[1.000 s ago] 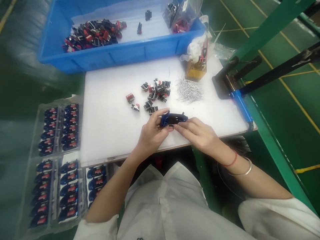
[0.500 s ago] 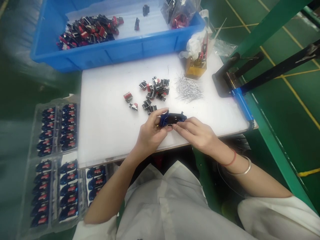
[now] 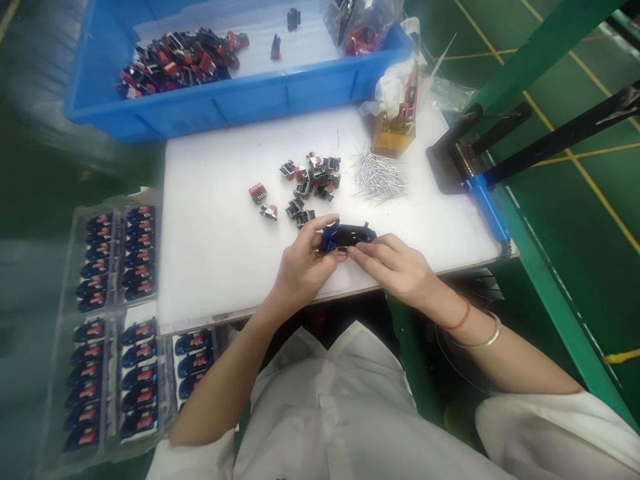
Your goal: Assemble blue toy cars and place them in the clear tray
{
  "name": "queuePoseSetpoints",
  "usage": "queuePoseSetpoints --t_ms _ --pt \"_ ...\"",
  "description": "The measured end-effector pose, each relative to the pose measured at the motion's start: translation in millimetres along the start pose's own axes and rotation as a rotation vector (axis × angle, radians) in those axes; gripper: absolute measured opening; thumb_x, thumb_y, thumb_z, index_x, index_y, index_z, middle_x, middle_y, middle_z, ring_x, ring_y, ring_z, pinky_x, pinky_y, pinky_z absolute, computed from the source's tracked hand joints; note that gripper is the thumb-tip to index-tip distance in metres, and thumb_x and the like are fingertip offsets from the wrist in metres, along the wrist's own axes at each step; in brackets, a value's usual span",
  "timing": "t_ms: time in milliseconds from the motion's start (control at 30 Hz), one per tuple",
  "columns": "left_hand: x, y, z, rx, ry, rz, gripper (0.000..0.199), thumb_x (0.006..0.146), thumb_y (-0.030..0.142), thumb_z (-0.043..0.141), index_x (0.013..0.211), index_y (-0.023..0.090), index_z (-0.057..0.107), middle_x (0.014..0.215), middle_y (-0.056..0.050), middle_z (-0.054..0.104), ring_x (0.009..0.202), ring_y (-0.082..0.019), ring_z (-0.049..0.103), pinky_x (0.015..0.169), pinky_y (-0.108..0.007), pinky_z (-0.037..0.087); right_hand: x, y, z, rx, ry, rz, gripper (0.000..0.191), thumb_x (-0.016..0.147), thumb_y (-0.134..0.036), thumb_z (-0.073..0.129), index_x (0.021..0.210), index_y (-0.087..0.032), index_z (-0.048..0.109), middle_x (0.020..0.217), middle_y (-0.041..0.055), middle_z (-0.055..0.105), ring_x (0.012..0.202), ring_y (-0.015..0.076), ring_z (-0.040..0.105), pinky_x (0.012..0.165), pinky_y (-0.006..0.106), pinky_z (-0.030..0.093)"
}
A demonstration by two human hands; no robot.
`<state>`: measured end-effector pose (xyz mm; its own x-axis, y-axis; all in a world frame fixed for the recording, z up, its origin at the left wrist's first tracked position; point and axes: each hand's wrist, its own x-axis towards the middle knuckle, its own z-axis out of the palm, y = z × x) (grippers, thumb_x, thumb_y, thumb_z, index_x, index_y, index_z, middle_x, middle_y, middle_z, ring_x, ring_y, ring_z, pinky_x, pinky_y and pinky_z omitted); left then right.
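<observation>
A dark blue, glossy part (image 3: 354, 235) is held above the front edge of the white table (image 3: 210, 267). My left hand (image 3: 306, 261) grips its left end between thumb and fingers. At its lower right side, the fingers of my right hand (image 3: 393, 263) are pressed together on it. Just beyond the hands lies a cluster of small black and red parts (image 3: 320, 179), with a red and black piece (image 3: 258, 193) apart from it on the left. Thin metal pins (image 3: 380, 177) form a loose pile to the right.
Behind stands a blue bin (image 3: 250, 100) with many red and black parts. A yellow container (image 3: 393, 137) holds a tool. At the right edge is a black and blue clamp device (image 3: 485, 200). Clear trays (image 3: 110, 320) of blue parts lie at left.
</observation>
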<state>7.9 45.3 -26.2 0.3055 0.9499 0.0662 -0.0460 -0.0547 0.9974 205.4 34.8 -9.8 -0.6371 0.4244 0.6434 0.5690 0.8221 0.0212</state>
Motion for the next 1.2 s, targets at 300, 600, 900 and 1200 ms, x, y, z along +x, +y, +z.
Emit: queuePoseSetpoints --t_ms 300,600,900,1200 --pt "-0.5 -1.6 0.3 0.003 -0.001 0.025 0.045 0.087 0.017 0.062 0.13 0.02 0.052 0.111 -0.007 0.073 0.098 -0.019 0.073 0.089 -0.034 0.063 3.0 1.5 -3.3 0.029 -0.025 -0.022 0.02 0.09 0.004 0.061 0.108 -0.002 0.062 0.088 0.017 0.071 0.075 0.0232 0.062 0.064 0.036 0.06" --pt "-0.8 -0.1 0.0 0.026 -0.002 0.017 0.046 0.087 0.017 0.063 0.131 0.021 0.052 0.111 -0.006 0.073 0.098 -0.019 0.073 0.089 -0.033 0.063 -4.1 3.5 1.2 0.061 -0.031 0.007 0.03 0.093 0.0 0.058 0.121 -0.009 0.059 0.092 0.0136 0.071 0.08 0.0233 0.065 0.067 0.037 0.06" --pt "-0.3 1.5 0.4 0.016 0.008 -0.017 0.048 0.084 0.016 0.064 0.13 0.021 0.053 0.11 -0.006 0.073 0.101 -0.02 0.072 0.092 -0.036 0.061 -4.9 5.5 0.9 0.072 -0.056 0.007 0.027 0.095 -0.001 0.054 0.119 -0.011 0.062 0.093 0.0132 0.071 0.079 0.0229 0.065 0.068 0.039 0.061" --pt "-0.4 -1.0 0.2 0.035 0.019 -0.023 0.048 0.084 0.018 0.065 0.131 0.021 0.053 0.11 -0.007 0.073 0.101 -0.022 0.072 0.092 -0.038 0.061 -3.2 4.3 -0.1 0.105 -0.057 0.034 0.027 0.094 -0.001 0.056 0.12 -0.01 0.059 0.093 0.0132 0.07 0.079 0.0225 0.062 0.068 0.037 0.058"
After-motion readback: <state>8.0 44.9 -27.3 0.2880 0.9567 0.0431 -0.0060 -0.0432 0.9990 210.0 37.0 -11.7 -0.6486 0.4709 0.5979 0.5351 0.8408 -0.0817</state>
